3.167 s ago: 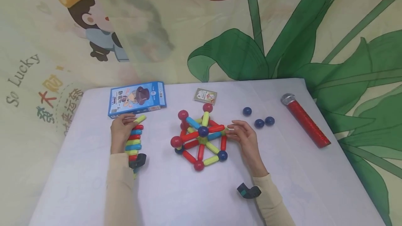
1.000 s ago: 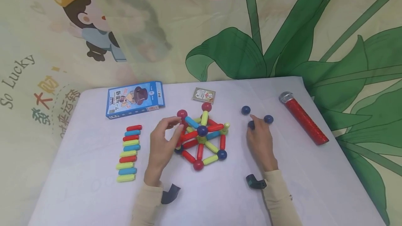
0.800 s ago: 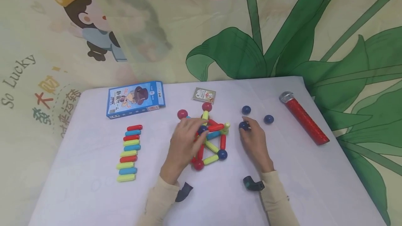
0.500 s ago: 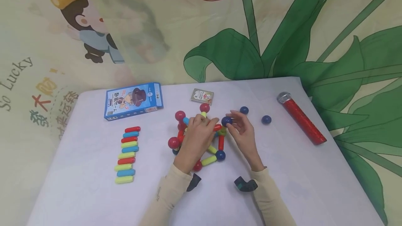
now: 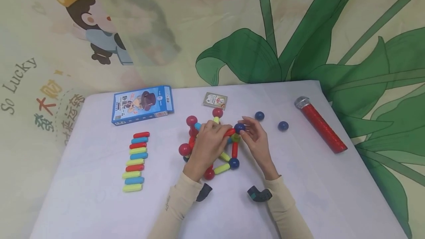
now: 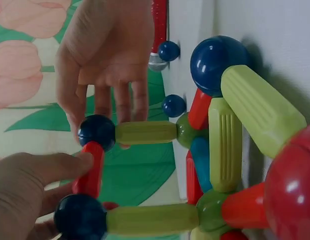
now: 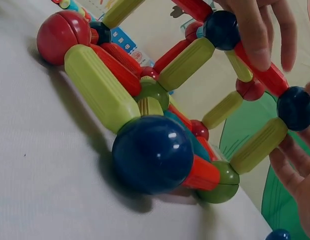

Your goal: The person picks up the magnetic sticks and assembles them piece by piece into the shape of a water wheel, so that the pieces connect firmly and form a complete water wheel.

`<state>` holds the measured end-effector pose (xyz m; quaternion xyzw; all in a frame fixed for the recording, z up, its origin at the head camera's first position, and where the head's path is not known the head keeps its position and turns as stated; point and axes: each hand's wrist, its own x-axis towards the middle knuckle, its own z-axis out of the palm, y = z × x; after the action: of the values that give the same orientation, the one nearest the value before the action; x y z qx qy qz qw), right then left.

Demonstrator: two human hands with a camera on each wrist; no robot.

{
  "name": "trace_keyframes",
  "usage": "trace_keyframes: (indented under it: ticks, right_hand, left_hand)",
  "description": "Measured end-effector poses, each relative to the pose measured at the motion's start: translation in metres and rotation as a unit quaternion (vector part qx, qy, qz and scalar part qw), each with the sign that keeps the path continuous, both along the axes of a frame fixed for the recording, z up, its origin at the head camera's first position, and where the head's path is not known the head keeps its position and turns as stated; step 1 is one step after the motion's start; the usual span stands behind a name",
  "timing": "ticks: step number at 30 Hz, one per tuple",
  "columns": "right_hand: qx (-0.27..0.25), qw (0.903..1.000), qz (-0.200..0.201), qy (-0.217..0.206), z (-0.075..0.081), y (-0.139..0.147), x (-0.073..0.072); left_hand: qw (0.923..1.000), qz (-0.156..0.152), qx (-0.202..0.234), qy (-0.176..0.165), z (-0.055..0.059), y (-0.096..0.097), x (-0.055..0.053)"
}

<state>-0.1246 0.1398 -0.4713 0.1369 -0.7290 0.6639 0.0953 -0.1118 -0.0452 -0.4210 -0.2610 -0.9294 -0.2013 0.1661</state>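
Observation:
A magnetic ball-and-rod structure [image 5: 221,169] of red, blue and yellow-green pieces stands mid-table, partly hidden by the left hand. My left hand [image 5: 207,146] reaches over it and pinches a red magnetic rod [image 6: 90,172] between thumb and fingers. That rod runs from one blue ball [image 6: 81,218] toward another, the blue ball [image 5: 239,128] in my right hand [image 5: 258,139]. Right fingertips and thumb hold this ball at the top of a yellow-green rod [image 7: 259,145], which rises from a green ball [image 7: 222,182]. In the wrist views, the red rod's end meets the held ball.
Two loose blue balls [image 5: 283,126] lie right of the structure. Beyond them is a red glittery tube with a silver end [image 5: 322,126]. A row of coloured rods [image 5: 134,167] lies left. A blue box [image 5: 142,105] and a small card case [image 5: 215,100] are at the back.
My left hand has left the rod row, whose far yellow-green rod is gone, and come over the structure. My right hand has picked up a blue ball and brought it left to the structure.

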Motion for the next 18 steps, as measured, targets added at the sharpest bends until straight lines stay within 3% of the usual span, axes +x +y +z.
trace_keyframes:
  ticks: [4,7,9,12,15,18]
  right_hand:
    - [0.007,0.9999,-0.012,-0.002,-0.002,0.004,0.001]
    - [0.014,0.999,-0.032,-0.029,-0.007,0.009,0.005]
    - [0.036,0.996,-0.038,-0.072,-0.011,0.012,0.007]
    - [0.088,0.9849,-0.025,-0.147,-0.02,0.016,0.011]
    - [0.133,0.9722,-0.011,-0.192,-0.027,0.017,0.014]
    - [0.137,0.9693,-0.015,-0.203,-0.03,0.017,0.016]
  left_hand:
    - [0.9985,0.016,0.051,-0.008,0.01,-0.019,0.005]
    - [0.9883,0.064,0.138,-0.015,0.015,-0.053,0.01]
    - [0.9751,0.113,0.19,-0.018,0.014,-0.083,0.012]
    - [0.951,0.204,0.229,-0.039,0.005,-0.13,0.014]
    - [0.9247,0.283,0.23,-0.108,-0.008,-0.168,0.015]
    - [0.9015,0.321,0.219,-0.189,-0.021,-0.191,0.01]
